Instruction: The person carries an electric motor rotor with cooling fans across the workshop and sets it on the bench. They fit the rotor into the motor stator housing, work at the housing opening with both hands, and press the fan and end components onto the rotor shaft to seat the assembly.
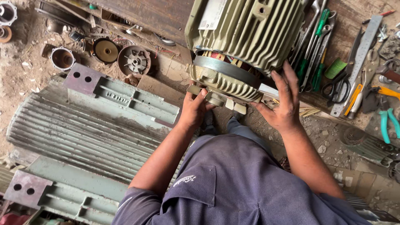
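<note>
End cover (225,81) is partly pulled off the ribbed motor housing (250,29) (windings seen in gap), not yet free; left hand (192,110) clamped on cover's lower edge, right hand (283,102) spread open against its side.

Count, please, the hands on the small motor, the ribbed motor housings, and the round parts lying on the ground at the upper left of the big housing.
Hands on the motor: 2, left hand and right hand
Ribbed motor housings: 2, small motor and big housing
Round parts on the ground: 3
Total: 7
</note>
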Motion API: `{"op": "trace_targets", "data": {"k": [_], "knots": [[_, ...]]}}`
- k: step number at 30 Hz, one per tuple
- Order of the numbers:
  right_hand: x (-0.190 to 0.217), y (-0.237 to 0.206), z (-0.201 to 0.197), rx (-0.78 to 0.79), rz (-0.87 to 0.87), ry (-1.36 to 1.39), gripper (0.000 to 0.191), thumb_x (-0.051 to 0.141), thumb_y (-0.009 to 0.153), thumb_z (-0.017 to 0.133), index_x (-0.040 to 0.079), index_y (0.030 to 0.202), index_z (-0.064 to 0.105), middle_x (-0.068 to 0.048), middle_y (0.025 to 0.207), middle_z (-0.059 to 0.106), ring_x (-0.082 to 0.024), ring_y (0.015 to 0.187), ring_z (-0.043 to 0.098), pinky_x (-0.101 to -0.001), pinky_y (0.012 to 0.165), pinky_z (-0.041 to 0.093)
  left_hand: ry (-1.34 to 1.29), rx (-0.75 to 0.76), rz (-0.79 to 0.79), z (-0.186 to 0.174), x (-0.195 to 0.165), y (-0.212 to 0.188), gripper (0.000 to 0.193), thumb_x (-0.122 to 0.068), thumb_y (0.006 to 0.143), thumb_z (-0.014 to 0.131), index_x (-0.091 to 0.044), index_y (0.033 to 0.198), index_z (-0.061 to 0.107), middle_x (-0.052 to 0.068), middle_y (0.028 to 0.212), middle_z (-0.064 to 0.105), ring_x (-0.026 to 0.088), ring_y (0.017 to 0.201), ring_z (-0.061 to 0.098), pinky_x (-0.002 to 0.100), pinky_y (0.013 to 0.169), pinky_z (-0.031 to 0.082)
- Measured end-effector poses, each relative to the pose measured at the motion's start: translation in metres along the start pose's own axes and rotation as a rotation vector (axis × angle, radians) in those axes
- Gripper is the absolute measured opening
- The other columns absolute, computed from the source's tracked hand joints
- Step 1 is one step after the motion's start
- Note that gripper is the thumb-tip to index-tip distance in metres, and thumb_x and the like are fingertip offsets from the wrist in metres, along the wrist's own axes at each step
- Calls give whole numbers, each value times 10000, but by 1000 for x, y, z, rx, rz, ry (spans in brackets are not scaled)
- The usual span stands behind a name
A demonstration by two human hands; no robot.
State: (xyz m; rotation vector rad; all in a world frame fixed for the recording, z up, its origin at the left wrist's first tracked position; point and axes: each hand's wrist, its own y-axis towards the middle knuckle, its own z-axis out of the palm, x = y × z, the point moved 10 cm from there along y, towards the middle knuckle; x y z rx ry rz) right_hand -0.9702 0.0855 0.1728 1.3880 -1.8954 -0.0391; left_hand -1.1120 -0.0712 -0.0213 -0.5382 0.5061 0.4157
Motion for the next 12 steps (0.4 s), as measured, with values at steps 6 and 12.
{"op": "trace_targets", "data": {"k": [6,12], "knots": [[-5,-2,1,-9,1,-59,843,340,936,881,47,1576,419,-234,1664,359,-402,1528,411,-517,1280,388,13,238,-27,-17,5,8,1044,-458,928,744,-153,1663,67,134,1616,337,349,1362,530,567,1033,543],[8,17,-1,-88,-95,-170,976,662,866,735,193,1587,275,-224,1631,318,-403,1515,405,-512,1268,374,253,220,-122,-114,10,41,1054,-792,1004,524,-89,1717,197,254,1684,314,505,1431,437,655,1109,478]]}}
